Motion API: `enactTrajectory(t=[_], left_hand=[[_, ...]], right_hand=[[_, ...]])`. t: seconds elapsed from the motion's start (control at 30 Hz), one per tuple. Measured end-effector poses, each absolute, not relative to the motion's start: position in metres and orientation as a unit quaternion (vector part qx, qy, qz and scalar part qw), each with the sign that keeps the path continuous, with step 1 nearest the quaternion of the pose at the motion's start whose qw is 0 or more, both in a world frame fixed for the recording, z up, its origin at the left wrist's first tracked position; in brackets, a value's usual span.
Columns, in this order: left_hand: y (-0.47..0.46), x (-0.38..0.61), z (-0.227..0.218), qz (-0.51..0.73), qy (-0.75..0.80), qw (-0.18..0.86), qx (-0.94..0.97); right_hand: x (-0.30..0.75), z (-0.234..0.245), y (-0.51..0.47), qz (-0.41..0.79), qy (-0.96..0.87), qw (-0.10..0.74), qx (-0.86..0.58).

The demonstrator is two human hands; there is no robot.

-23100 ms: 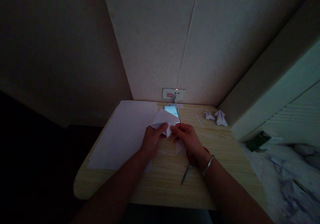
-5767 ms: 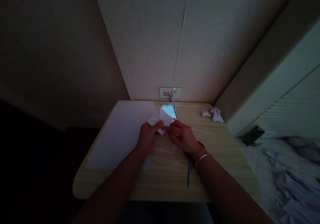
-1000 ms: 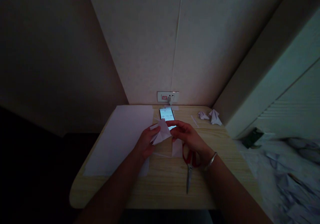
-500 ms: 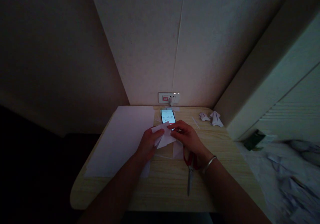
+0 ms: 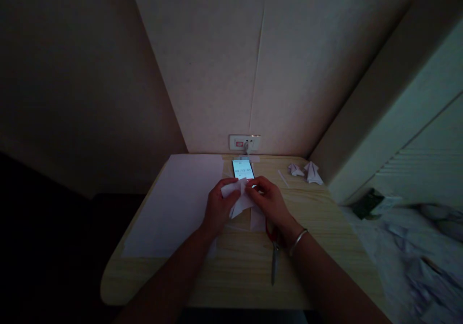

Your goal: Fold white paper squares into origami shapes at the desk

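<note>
Between my two hands is a small folded piece of white paper (image 5: pixel 241 204), held just above the table. My left hand (image 5: pixel 217 207) pinches its left side, thumb on top. The fingertips of my right hand (image 5: pixel 269 199) are closed on its upper right edge. Behind the paper lies a lit phone (image 5: pixel 243 169) showing a timer, its lower end partly hidden. Red-handled scissors (image 5: pixel 275 256) lie under my right wrist, blades toward me, with the handles partly covered. A paper strip (image 5: pixel 257 219) rests beside the right hand.
Large white sheets (image 5: pixel 173 203) cover the left of the wooden table (image 5: pixel 246 276). Two folded paper pieces (image 5: pixel 312 173) stand at the back right. A wall socket (image 5: pixel 244 143) holds a plug. Right of the table, a dark green box (image 5: pixel 369 203) lies on a pale surface.
My right fingers have moved slightly left along the paper's top edge. My left hand has turned inward, and the paper's near part has tilted and shifted right.
</note>
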State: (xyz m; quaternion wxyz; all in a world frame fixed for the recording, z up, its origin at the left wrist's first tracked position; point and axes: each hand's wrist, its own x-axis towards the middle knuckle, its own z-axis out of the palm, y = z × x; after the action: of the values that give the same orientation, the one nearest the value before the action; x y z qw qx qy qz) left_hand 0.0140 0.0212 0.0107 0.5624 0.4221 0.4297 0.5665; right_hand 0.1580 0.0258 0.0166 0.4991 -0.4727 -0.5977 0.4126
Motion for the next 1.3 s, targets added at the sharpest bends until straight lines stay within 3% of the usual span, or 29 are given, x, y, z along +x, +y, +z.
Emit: enactTrajectory(t=[0.77,1.3], left_hand=[[0.020,0.014,0.009,0.557,0.495,0.483,0.460],[0.018,0.015,0.012,0.555,0.476,0.496,0.470]], right_hand=[[0.147,0.011,0.023,0.415,-0.552,0.533,-0.489],[0.144,0.012,0.022,0.445,-0.517,0.562,-0.468]])
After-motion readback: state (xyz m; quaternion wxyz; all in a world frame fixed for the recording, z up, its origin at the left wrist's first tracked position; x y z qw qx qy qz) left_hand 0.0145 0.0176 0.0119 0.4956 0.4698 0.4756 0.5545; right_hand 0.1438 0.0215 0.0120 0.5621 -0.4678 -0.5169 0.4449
